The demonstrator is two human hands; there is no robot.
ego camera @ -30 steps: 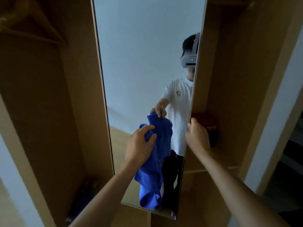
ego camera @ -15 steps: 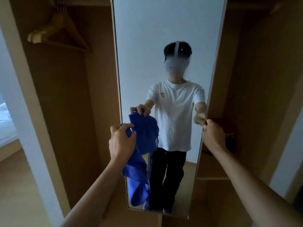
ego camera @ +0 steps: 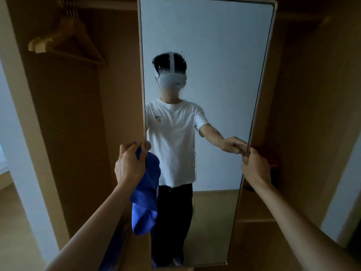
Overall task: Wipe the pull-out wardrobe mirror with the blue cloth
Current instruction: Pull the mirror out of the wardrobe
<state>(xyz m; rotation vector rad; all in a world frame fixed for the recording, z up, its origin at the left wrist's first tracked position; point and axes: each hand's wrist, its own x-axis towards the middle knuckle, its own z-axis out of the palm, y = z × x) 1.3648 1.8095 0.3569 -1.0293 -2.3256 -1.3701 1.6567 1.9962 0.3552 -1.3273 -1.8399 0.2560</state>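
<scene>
A tall, narrow pull-out mirror (ego camera: 220, 61) faces me squarely inside a wooden wardrobe; small specks and streaks mark its glass around head height. My left hand (ego camera: 130, 165) grips the mirror's left edge and also holds the blue cloth (ego camera: 146, 204), which hangs down bunched below the hand, partly over the glass. My right hand (ego camera: 255, 167) is closed on the mirror's right edge at about the same height. The mirror reflects a person in a white shirt, dark trousers and a headset.
Wooden hangers (ego camera: 64, 42) hang on a rail at the upper left. Wardrobe panels (ego camera: 68, 133) stand close on both sides. A dark red object (ego camera: 271, 169) sits on a shelf behind my right hand. White door frames (ego camera: 23, 145) border the wardrobe opening.
The mirror has swung from angled to facing me squarely. My left hand with the cloth moved from the glass to the mirror's left edge. My right hand stays on the right edge.
</scene>
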